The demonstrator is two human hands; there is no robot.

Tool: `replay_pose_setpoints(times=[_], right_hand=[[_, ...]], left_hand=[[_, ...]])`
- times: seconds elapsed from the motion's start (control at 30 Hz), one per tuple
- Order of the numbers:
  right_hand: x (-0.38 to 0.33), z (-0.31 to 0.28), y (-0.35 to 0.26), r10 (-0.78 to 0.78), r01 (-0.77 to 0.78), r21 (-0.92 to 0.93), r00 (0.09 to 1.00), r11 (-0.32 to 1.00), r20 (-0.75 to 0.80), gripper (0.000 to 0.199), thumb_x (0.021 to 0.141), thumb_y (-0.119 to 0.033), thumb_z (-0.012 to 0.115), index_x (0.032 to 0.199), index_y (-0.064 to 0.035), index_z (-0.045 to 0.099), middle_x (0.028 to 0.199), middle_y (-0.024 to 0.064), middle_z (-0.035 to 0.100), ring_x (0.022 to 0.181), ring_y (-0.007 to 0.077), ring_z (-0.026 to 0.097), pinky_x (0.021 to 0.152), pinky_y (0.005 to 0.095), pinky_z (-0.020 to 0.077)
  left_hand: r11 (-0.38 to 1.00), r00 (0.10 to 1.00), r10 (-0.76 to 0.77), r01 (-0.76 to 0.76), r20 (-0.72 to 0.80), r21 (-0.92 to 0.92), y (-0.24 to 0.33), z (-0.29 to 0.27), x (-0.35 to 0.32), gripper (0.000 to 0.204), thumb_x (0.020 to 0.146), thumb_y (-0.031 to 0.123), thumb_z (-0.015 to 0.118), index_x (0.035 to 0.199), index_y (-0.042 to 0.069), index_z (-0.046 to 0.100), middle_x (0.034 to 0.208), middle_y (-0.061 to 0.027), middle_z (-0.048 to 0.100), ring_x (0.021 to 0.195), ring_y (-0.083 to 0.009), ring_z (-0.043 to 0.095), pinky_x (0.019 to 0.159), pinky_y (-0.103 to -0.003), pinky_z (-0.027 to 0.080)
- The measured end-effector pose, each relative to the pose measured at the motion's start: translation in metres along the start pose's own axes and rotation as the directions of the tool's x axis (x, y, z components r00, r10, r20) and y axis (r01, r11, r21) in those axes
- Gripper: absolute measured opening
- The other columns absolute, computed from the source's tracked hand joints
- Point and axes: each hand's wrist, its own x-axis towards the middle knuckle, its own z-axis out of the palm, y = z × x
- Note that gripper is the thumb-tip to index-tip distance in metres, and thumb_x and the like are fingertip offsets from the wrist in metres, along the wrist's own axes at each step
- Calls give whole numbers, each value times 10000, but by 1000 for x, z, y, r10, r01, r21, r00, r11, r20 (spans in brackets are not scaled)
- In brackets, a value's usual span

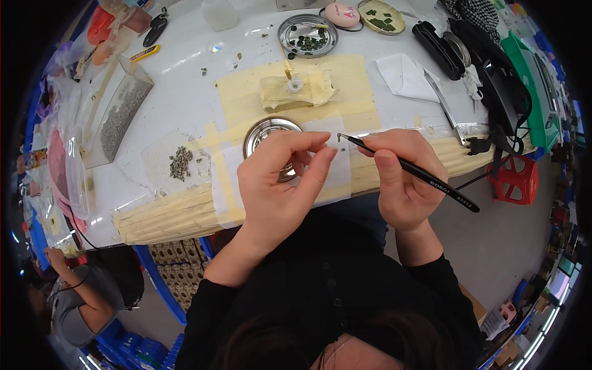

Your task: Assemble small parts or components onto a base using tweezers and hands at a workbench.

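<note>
Your white worktop fills the upper part of the view, its near edge padded with strips of cream masking tape. A wider patch of the same tape lies in the middle, with a small white cap sitting on a folded wad of it. To your left stands a clear plastic box of grey grains, and near it lies a small heap of dark bits on a clear sheet. At the far edge sits a round metal tray holding dark pieces.

Your left hand is raised over a small shiny metal dish just beyond it, thumb and forefinger pressed together at the tips; whether anything tiny sits between them I cannot tell. Your right hand pinches a thin black brush like a pen, its tip pointing left and ending just beside your left fingertips.
</note>
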Motion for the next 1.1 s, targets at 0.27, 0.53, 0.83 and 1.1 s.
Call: replay_pose_setpoints(times=[0.27,0.53,0.83,1.1], right_hand=[[13,-1,-19,-141,134,58,980,989,143,135,799,-29,717,917,3,657,846,93,680,735,229,653,632,292,520],[15,1,-26,-155,151,40,974,988,164,152,791,-38,726,920,-1,655,845,99,677,720,229,652,619,289,520],[13,-1,-25,-107,82,151,981,985,164,125,804,-41,716,908,5,664,854,92,681,716,222,642,626,288,505],[14,0,-24,-98,68,172,981,983,169,110,806,-32,711,897,10,665,842,89,682,717,218,642,634,287,502]], left_hand=[[619,906,-183,409,383,-671,-8,-20,7,209,956,198,576,988,3,642,855,-62,652,748,-79,567,654,-216,436],[444,843,-230,535,486,-718,-14,-23,4,163,948,214,587,916,57,619,827,-15,629,762,-69,570,656,-208,421],[381,838,-184,542,513,-749,-18,-24,3,156,950,206,579,910,61,619,857,-17,629,791,-76,585,666,-214,425],[368,835,-159,545,526,-754,-19,-24,3,154,950,197,580,930,54,633,873,-22,636,808,-77,594,672,-215,428]])
